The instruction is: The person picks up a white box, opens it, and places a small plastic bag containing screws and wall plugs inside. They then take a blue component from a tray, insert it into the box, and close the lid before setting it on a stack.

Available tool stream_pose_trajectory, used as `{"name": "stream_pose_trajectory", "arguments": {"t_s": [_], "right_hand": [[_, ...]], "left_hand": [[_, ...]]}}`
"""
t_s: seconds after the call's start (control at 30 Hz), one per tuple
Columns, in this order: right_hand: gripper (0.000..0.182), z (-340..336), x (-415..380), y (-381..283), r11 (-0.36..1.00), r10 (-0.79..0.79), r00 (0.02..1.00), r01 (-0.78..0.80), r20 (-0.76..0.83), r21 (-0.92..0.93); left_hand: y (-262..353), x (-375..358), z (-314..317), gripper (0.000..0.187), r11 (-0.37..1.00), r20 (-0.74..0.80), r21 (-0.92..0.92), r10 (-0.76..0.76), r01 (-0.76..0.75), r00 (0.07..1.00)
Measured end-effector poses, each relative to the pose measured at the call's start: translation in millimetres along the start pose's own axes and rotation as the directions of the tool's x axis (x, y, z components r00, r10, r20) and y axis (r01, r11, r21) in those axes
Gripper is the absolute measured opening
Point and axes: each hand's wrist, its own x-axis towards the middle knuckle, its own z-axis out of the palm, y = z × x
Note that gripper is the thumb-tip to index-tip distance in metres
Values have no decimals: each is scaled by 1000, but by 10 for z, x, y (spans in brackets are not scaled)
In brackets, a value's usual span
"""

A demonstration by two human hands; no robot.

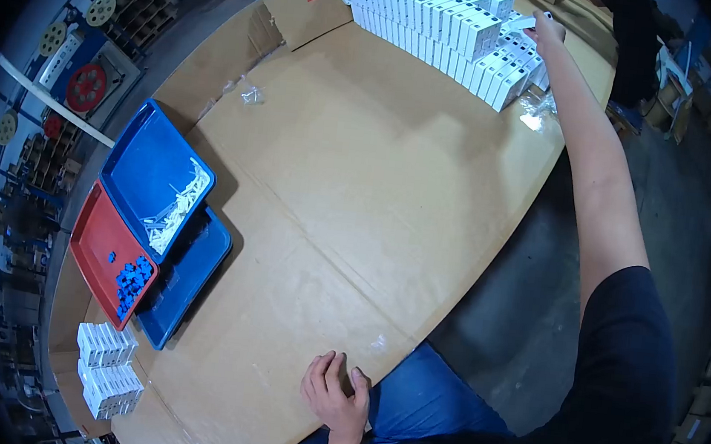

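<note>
At the far right end of the cardboard-covered table, my right hand (pixel 547 32) is stretched out, its fingers closed on a white plastic module (pixel 523 23). It is beside long stacked rows of similar white modules (pixel 426 23) with small dark openings. My left hand (pixel 337 393) lies on the near table edge, fingers spread, holding nothing. Away to its left, a blue tray (pixel 135 154) has slim white plastic parts (pixel 178 212) in it. A red tray (pixel 97 236) contains small blue pieces (pixel 133 280).
Another blue tray (pixel 214 247) sits partly under the others. Two short stacks of white modules (pixel 111 382) stand at the left end. Cardboard walls (pixel 225 60) border the far side. A scrap of clear plastic (pixel 252 94) lies near them. Another person (pixel 634 43) is at the upper right.
</note>
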Motion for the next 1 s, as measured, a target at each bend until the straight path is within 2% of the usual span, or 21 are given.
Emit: {"name": "stream_pose_trajectory", "arguments": {"t_s": [0.07, 0.1, 0.17, 0.2, 0.3, 0.33, 0.43, 0.67, 0.73, 0.77, 0.8, 0.83, 0.87, 0.9, 0.93, 0.97, 1.0], "right_hand": [[50, 90, 29, 6, 993, 14, 998, -22, -68, -119], [50, 283, 103, 24, 995, 8, 998, -14, -62, -94], [41, 339, 49, 59, 987, 24, 965, 19, 262, -163], [37, 340, 43, 108, 975, 51, 961, 11, 271, -221], [35, 338, 73, 121, 983, 20, 945, 40, 326, -178], [36, 331, 68, 126, 974, 37, 961, 27, 274, -226], [39, 261, 121, 197, 950, 4, 946, 97, 324, -295], [44, 127, 31, 169, 950, 1, 952, 96, 307, -298], [42, 46, 267, 302, 962, -52, 951, 129, 304, -240], [37, 0, 171, 284, 965, -81, 966, 137, 246, -221], [34, -92, 229, 239, 892, -132, 966, 213, 222, -399], [33, -160, 52, 228, 871, -379, 903, 423, 204, -252], [32, -249, 416, 465, 922, -370, 898, 386, 236, -22], [31, -293, 108, 357, 843, -445, 845, 507, 296, -179], [33, -451, -294, 291, 593, -623, 665, 745, 412, -305], [34, -514, -382, 401, 610, -574, 682, 726, 454, -319], [36, -611, -581, 543, 572, -585, 607, 779, 538, -258]], "left_hand": [[27, -70, -64, 33, 1000, 16, 18, -3, 2, 1000], [-25, 77, 45, 33, 1000, -8, 28, 5, -5, 1000], [-1, 66, 34, 33, 1000, 26, 23, 7, -8, 1000], [8, 57, 25, 33, 1000, 30, 27, 2, -3, 1000], [8, 55, 24, 32, 999, 52, 35, -16, 15, 999], [10, 52, 25, 32, 999, 48, 37, -15, 13, 999], [19, 62, 31, 31, 999, 42, 38, -11, 9, 999], [10, 52, 34, 31, 999, 36, 36, -14, 13, 999], [11, 58, 42, 31, 1000, 24, 29, -7, 6, 1000], [12, 51, 36, 31, 1000, 13, 27, -3, 2, 1000], [34, 82, 50, 31, 998, -5, 46, -42, 43, 999], [14, 50, -8, 32, 999, -9, 12, -49, 49, 999], [-6, 77, -5, 33, 999, 6, -43, -13, 14, 1000], [-28, 65, -23, 33, 999, -12, -46, -14, 13, 1000], [-37, 67, -27, 33, 998, -33, -56, -6, 4, 999], [-47, 59, -32, 33, 997, -79, -20, -76, 75, 994], [-75, 56, -60, 33, 998, -78, -52, -46, 42, 996]]}}
